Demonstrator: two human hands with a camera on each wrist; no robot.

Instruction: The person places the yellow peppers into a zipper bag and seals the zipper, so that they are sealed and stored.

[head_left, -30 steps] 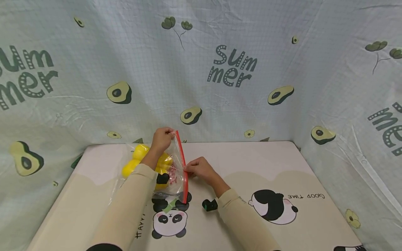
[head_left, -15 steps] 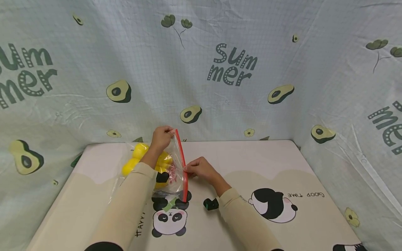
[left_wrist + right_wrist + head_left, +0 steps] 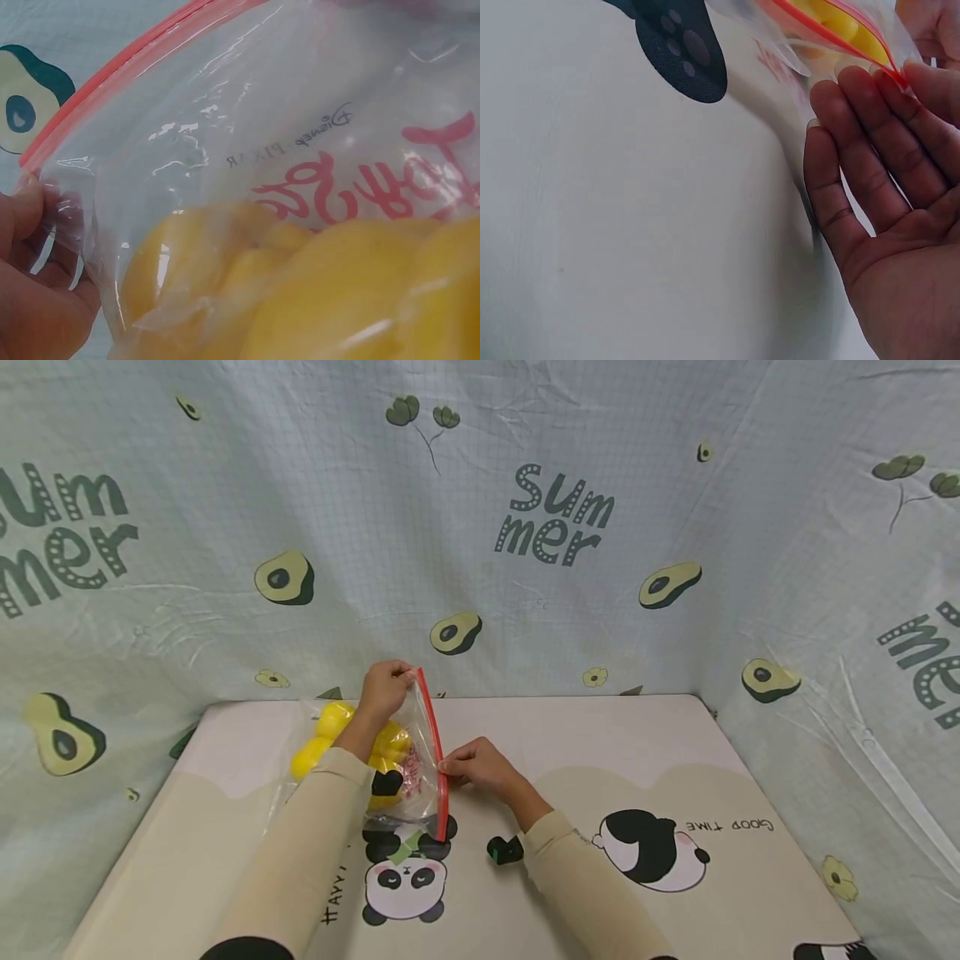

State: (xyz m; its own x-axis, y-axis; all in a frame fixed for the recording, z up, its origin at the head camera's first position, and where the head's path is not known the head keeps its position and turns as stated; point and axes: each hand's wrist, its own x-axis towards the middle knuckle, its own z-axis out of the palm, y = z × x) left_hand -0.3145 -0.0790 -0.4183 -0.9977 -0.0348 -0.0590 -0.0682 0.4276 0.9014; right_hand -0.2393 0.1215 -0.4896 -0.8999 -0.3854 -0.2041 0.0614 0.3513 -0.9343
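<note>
A clear zip bag point(image 3: 420, 802) with a red seal strip lies towards the left of the table in the head view. Rounded yellow things point(image 3: 322, 285) fill its lower part; their exact kind is unclear through the plastic. My left hand point(image 3: 384, 691) pinches the far end of the seal, thumb against the plastic corner in the left wrist view. Midway along the strip, my right hand point(image 3: 482, 764) pinches the red edge between thumb and index finger. Its other fingers are extended in the right wrist view, where the bag's mouth gapes beyond the pinch.
The pale table point(image 3: 555, 735) carries printed panda and dog pictures. A light curtain point(image 3: 480, 510) with avocado prints hangs behind and at both sides. Small black objects sit beside both cuffs, one of them point(image 3: 505, 850) by the right sleeve.
</note>
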